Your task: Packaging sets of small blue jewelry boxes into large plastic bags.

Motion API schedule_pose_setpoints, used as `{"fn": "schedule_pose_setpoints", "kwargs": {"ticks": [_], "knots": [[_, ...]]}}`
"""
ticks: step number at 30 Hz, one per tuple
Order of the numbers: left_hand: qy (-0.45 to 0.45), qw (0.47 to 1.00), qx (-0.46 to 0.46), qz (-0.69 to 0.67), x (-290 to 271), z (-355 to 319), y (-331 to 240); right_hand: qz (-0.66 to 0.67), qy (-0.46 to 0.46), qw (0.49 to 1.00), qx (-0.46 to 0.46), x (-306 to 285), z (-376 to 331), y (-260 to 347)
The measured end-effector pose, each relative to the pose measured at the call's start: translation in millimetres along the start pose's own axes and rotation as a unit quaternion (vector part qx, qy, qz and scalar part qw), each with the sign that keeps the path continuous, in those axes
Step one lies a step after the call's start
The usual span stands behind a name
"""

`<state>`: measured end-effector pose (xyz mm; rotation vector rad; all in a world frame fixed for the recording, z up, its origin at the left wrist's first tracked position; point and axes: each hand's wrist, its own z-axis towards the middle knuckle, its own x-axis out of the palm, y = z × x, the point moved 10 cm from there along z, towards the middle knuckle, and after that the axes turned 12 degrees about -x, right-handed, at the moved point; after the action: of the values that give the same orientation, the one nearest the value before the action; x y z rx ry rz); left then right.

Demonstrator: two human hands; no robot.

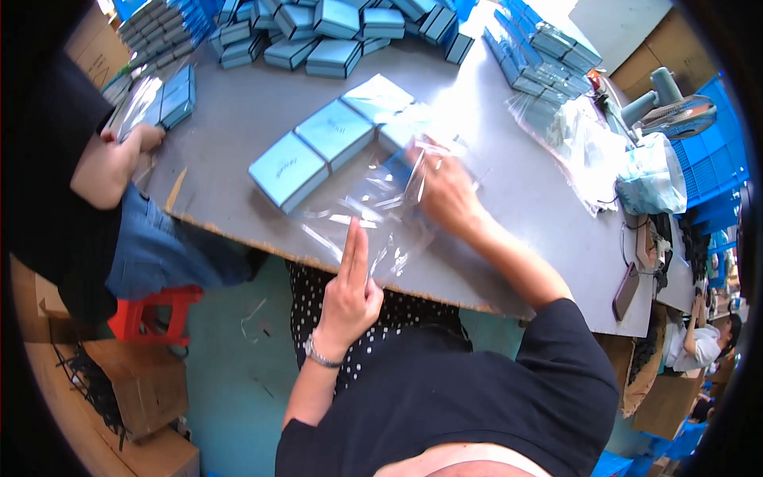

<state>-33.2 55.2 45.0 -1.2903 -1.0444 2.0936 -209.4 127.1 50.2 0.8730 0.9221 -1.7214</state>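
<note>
A clear plastic bag [373,211] lay flat on the grey counter [238,119], close to its near edge and directly in front of the person. The left hand [350,290] rested at the bag's near end with two fingers [355,250] stretched out straight and pressed on the film, the other fingers curled in; it pinned the bag rather than gripped it. The right hand [445,191] sat at the bag's far right end, its fingers closed on the bag's crinkled mouth, where a blue box [401,131] showed partly under the plastic; whether that box was already inside the bag could not be told. So the bag stretched between the two hands, the left at its near end and the right at its far end.

Just left of the bag, touching or nearly touching it, a row of flat light-blue boxes [314,151] ran diagonally across the counter. More of the same boxes were heaped along the far edge [334,36] and stacked in rows at the far right [540,48]. A pile of empty clear bags [568,139] lay to the right, well apart from the hands. At the left a co-worker's hand [135,143] rested on another bagged box [171,99]. A small fan [675,107] stood at the right end, and a red stool [155,310] stood on the floor below the counter.
</note>
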Motion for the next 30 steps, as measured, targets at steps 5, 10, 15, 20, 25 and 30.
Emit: {"fn": "schedule_pose_setpoints", "kwargs": {"ticks": [5, 10, 15, 20, 25, 30], "knots": [[-0.066, 0.997, 0.035, 0.013, -11, -2, 28, 0.507, 0.112, 0.846, -0.122, -37, 26, -3], [-0.128, 0.991, 0.050, -0.001, -6, 2, 31, 0.010, -0.120, 0.934, 0.337, 17, 71, -291], [-0.113, 0.992, 0.026, 0.053, -3, 7, 33, 0.086, -0.075, 0.868, 0.484, 113, 47, -417], [-0.122, 0.990, 0.021, 0.069, -8, 1, 34, -0.006, -0.122, 0.966, 0.226, 37, 25, -296], [-0.133, 0.981, 0.088, 0.107, -8, 10, 27, 0.147, -0.173, 0.893, 0.388, -20, -92, -255], [-0.105, 0.994, 0.006, -0.006, -8, 7, 44, 0.179, 0.094, 0.843, 0.498, -31, -185, -196]]}}
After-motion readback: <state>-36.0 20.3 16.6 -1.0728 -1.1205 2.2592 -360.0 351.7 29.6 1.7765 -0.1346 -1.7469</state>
